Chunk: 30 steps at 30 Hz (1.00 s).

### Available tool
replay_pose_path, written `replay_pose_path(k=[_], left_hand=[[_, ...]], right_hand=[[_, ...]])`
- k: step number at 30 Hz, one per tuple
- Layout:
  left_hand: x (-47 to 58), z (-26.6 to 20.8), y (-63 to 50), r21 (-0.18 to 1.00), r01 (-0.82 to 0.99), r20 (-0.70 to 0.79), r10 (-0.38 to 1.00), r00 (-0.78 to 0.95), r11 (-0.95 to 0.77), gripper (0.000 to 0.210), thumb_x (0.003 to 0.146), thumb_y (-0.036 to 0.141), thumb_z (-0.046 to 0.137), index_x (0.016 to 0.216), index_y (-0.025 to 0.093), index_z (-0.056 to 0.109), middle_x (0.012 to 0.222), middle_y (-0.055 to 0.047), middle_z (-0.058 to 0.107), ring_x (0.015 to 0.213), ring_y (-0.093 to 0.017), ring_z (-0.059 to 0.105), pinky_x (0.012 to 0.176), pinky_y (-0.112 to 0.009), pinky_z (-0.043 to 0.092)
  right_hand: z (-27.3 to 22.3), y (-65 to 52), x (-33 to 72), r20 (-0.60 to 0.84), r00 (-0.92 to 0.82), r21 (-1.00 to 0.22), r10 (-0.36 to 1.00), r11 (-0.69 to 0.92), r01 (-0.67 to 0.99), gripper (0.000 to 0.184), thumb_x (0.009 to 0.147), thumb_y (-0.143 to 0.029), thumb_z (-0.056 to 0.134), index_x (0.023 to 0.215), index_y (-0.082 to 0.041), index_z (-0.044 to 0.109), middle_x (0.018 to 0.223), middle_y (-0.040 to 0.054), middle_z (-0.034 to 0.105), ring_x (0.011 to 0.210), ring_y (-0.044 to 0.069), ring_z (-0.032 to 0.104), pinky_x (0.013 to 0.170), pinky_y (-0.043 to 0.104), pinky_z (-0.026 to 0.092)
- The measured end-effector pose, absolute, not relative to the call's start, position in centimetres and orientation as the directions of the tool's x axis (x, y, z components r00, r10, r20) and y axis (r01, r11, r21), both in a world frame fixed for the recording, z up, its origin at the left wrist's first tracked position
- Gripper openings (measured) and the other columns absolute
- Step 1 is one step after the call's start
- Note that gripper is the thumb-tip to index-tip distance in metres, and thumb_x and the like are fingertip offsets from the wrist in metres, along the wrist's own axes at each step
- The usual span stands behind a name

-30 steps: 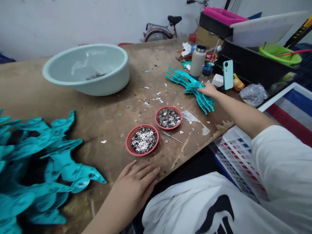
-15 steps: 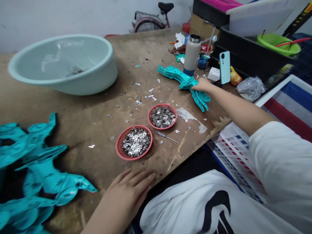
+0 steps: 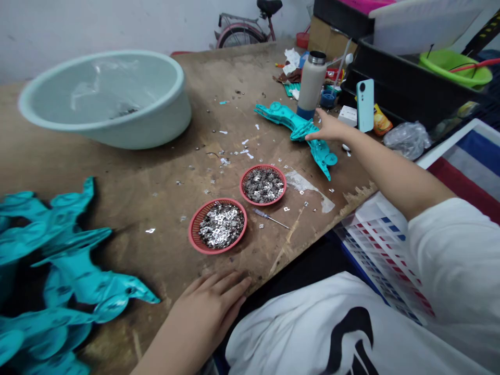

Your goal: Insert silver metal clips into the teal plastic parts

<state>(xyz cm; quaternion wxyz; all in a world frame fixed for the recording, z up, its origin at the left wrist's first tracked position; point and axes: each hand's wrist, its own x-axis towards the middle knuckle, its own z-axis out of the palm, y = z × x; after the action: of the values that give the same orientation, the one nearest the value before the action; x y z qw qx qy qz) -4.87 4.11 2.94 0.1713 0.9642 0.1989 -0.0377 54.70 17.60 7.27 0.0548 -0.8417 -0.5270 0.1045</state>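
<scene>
My left hand (image 3: 214, 300) lies flat on the table's near edge, fingers stretched out, holding nothing. Farther off, my right hand (image 3: 326, 127) is spread at a stack of turquoise plastic parts (image 3: 287, 117), its thumb at the stack's side and its fingers apart from the thumb. Whether the thumb still touches the plastic, I cannot tell. Two red baskets (image 3: 191, 237) full of small metal pieces (image 3: 221, 225) stand between my hands; a small screwdriver (image 3: 271, 219) lies beside them. More turquoise plastic parts (image 3: 82, 273) are heaped at the left.
A large pale green basin (image 3: 156, 122) stands at the back left. Behind my right hand are a bottle (image 3: 311, 86), a phone (image 3: 365, 107), a plastic bag (image 3: 407, 139) and a black crate (image 3: 394, 83). Small metal bits are scattered over the brown table (image 3: 156, 177). A white basket (image 3: 385, 250) stands below the right edge.
My right hand has loosened from the turquoise stack, with its fingers now opened away from the thumb. The stack lies on the table. My left hand has stayed put.
</scene>
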Motion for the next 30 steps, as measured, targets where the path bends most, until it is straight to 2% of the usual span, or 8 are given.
replay_pose_path(k=[2, 6, 7, 11, 14, 19, 25, 30], left_hand=[[-4.8, 3.1, 4.3, 0.312, 0.382, -0.128, 0.360, 0.924, -0.870, 0.046, 0.128, 0.039, 0.057, 0.156, 0.040, 0.094, 0.153, -0.005, 0.095, 0.135, -0.032, 0.096, 0.112, -0.049, 0.081], [-4.7, 3.3, 4.5, 0.258, 0.337, -0.080, 0.328, 0.941, -0.905, 0.048, 0.129, 0.036, 0.053, 0.153, 0.039, 0.095, 0.149, -0.004, 0.097, 0.130, -0.033, 0.097, 0.107, -0.049, 0.083], [-4.7, 3.3, 4.6, 0.243, 0.323, -0.065, 0.317, 0.946, -0.915, 0.048, 0.129, 0.035, 0.053, 0.151, 0.038, 0.095, 0.147, -0.004, 0.097, 0.128, -0.033, 0.098, 0.105, -0.050, 0.084], [-4.6, 3.1, 4.3, 0.236, 0.295, -0.026, 0.298, 0.954, -0.926, 0.044, 0.126, 0.031, 0.057, 0.146, 0.037, 0.096, 0.144, -0.004, 0.098, 0.122, -0.032, 0.099, 0.099, -0.046, 0.084], [-4.3, 3.0, 4.1, 0.230, 0.259, 0.016, 0.269, 0.963, -0.938, 0.047, 0.123, 0.024, 0.057, 0.146, 0.037, 0.096, 0.142, -0.002, 0.099, 0.119, -0.030, 0.099, 0.097, -0.045, 0.084], [-3.7, 2.8, 4.0, 0.183, 0.224, 0.026, 0.232, 0.972, -0.957, 0.047, 0.118, 0.019, 0.060, 0.141, 0.036, 0.097, 0.138, -0.002, 0.099, 0.113, -0.030, 0.100, 0.093, -0.043, 0.084], [-4.2, 1.8, 3.6, 0.189, 0.235, -0.032, 0.233, 0.972, -0.954, 0.047, 0.111, 0.016, 0.071, 0.146, 0.037, 0.096, 0.142, -0.003, 0.099, 0.115, -0.032, 0.100, 0.096, -0.045, 0.085], [-4.6, 1.4, 3.7, 0.243, 0.252, -0.104, 0.233, 0.967, -0.937, 0.049, 0.113, 0.018, 0.076, 0.153, 0.038, 0.093, 0.148, -0.005, 0.097, 0.123, -0.034, 0.099, 0.101, -0.048, 0.085]], right_hand=[[7.6, 18.6, 55.2, -0.108, 0.331, -0.172, 0.937, -0.346, 0.922, 0.141, 0.101, -0.061, 0.105, 0.208, -0.015, 0.025, 0.205, 0.0314, 0.040, 0.186, 0.056, 0.049, 0.152, 0.067, 0.047], [7.3, 21.6, 55.3, -0.194, 0.151, 0.001, 0.969, -0.154, 0.988, 0.136, 0.093, -0.063, 0.113, 0.204, -0.031, 0.043, 0.211, 0.0245, 0.031, 0.190, 0.063, 0.036, 0.155, 0.077, 0.033], [7.1, 22.3, 55.2, -0.226, 0.131, 0.029, 0.965, -0.128, 0.991, 0.130, 0.094, -0.060, 0.113, 0.203, -0.032, 0.047, 0.209, 0.0243, 0.035, 0.188, 0.062, 0.039, 0.154, 0.076, 0.035], [6.1, 23.9, 54.6, -0.298, 0.128, 0.084, 0.946, -0.108, 0.991, 0.090, 0.107, -0.047, 0.099, 0.189, -0.028, 0.068, 0.183, 0.0215, 0.069, 0.169, 0.048, 0.065, 0.144, 0.060, 0.053], [5.9, 24.2, 54.8, -0.257, 0.110, 0.056, 0.960, -0.099, 0.994, 0.078, 0.106, -0.041, 0.098, 0.180, -0.026, 0.078, 0.169, 0.0189, 0.079, 0.162, 0.044, 0.071, 0.141, 0.056, 0.055], [6.8, 24.6, 57.0, -0.177, 0.106, -0.047, 0.978, -0.116, 0.992, 0.077, 0.105, -0.036, 0.103, 0.178, -0.025, 0.081, 0.171, 0.0175, 0.082, 0.163, 0.046, 0.074, 0.145, 0.059, 0.053], [6.2, 25.2, 58.2, -0.267, 0.060, -0.010, 0.962, -0.065, 0.998, 0.081, 0.108, -0.043, 0.099, 0.185, -0.032, 0.076, 0.179, 0.0124, 0.079, 0.161, 0.048, 0.078, 0.140, 0.058, 0.060], [5.3, 25.6, 58.7, -0.255, -0.013, -0.015, 0.967, 0.010, 1.000, 0.081, 0.110, -0.051, 0.092, 0.186, -0.032, 0.074, 0.179, 0.0117, 0.080, 0.159, 0.048, 0.079, 0.136, 0.057, 0.063]])
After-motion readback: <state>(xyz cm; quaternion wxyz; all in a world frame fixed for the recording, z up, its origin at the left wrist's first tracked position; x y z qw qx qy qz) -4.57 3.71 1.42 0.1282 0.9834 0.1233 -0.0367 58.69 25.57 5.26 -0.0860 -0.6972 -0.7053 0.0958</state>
